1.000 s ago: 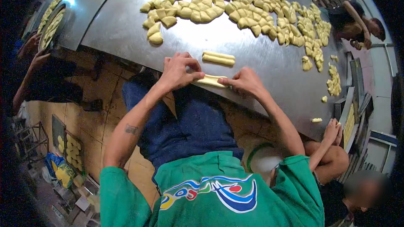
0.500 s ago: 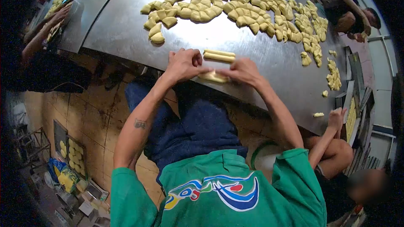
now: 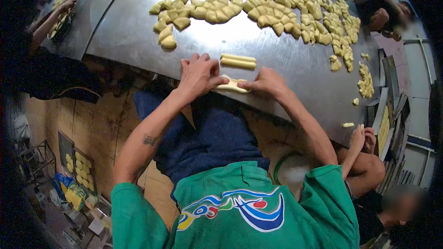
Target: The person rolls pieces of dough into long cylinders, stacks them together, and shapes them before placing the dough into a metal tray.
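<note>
The thumbs of the left hand [image 3: 199,74] and the right hand [image 3: 266,83] touch the dough strip [image 3: 233,86]; if the bent fingers also grip it, I cannot tell. It lies near the desk [image 3: 304,80] edge. Just beyond are two dough rolls [image 3: 237,61]; farther, many dough pieces [image 3: 270,11].

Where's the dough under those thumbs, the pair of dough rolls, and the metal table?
Dough being handled [image 3: 232,86]: head view, its middle.
Pair of dough rolls [image 3: 238,63]: head view, the nearer roll.
Metal table [image 3: 304,71]: head view, bare top.
</note>
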### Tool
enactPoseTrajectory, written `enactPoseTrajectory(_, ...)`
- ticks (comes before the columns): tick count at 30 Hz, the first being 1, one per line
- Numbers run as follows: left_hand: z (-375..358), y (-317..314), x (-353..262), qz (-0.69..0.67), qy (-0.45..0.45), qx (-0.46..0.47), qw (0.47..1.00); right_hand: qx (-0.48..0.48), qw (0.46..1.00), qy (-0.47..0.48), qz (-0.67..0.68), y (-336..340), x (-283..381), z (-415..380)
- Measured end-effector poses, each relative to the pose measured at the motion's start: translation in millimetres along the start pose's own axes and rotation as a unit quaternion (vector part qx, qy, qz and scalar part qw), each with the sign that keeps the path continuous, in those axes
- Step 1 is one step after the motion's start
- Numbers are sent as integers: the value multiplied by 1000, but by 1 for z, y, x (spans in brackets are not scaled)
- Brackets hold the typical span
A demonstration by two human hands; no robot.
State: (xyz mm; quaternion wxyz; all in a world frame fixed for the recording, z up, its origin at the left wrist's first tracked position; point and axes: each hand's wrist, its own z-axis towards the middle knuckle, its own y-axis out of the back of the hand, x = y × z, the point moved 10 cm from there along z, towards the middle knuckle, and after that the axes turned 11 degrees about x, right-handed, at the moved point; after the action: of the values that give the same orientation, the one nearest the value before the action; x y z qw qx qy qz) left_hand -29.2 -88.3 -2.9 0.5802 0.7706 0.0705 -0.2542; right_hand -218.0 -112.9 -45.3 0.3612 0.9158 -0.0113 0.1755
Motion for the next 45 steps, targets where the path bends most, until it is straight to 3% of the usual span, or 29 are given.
enactPoseTrajectory(2, 5, 2, 9, -25, -11, 1, 1000, 37, 999, 14, -9, 3, -1, 0)
enactPoseTrajectory(5, 7, 2, 8, -46, -19, -1, 999, 1, 994, 77, -74, 9, 13, -2)
enactPoseTrajectory(6, 7, 3, 3, -28, 1, 25, 999, -19, 991, 48, -127, 17, 24, -8)
enactPoseTrajectory(8, 13, 2, 3, -11, 50, 70, 996, -38, 994, 58, -80, 26, 32, -8)
enactPoseTrajectory(9, 16, 1, 0, -11, 51, 76, 996, -63, 996, 63, -32, 31, 31, -5)
enactPoseTrajectory(12, 22, 7, -8, 50, 99, 61, 992, -43, 997, 16, -68, 26, 28, 3)
enactPoseTrajectory(13, 19, -2, -9, 49, 97, 64, 992, -42, 994, 8, -101, 28, 33, 0)
enactPoseTrajectory(15, 9, 2, -13, 59, 49, -41, 996, -57, 989, 18, -133, 24, 37, -13)
enactPoseTrajectory(17, 6, 8, 0, 32, 22, -43, 998, -75, 996, 53, -20, 24, 18, -15)
enactPoseTrajectory(18, 10, 6, 2, 20, -8, -21, 1000, -20, 999, 9, -26, 14, 1, -2)
enactPoseTrajectory(19, 13, 3, 2, 7, -36, 4, 999, -27, 999, 12, -28, 20, -2, -2)
enactPoseTrajectory(23, 22, 6, -6, 17, -44, 50, 998, 24, 994, 56, -92, 13, 11, 2)
enactPoseTrajectory(25, 27, 3, -5, 26, -33, 50, 998, -80, 985, 103, -111, 36, 34, -6)
enactPoseTrajectory(31, 16, 7, -19, 94, -14, -58, 994, -119, 981, 55, -143, 32, 40, -16)
enactPoseTrajectory(34, 10, 4, -8, 59, -19, -26, 998, -74, 995, 4, -71, 17, 11, -14)
enactPoseTrajectory(37, 13, 15, -2, 14, -59, -26, 998, -46, 997, 49, -24, 19, 7, -10)
enactPoseTrajectory(39, 14, 6, -1, 8, -86, 11, 996, -50, 994, 70, -66, 19, 10, -11)
enactPoseTrajectory(45, 22, 9, 2, 15, -100, -26, 995, -115, 988, 45, -97, 35, 16, 1)
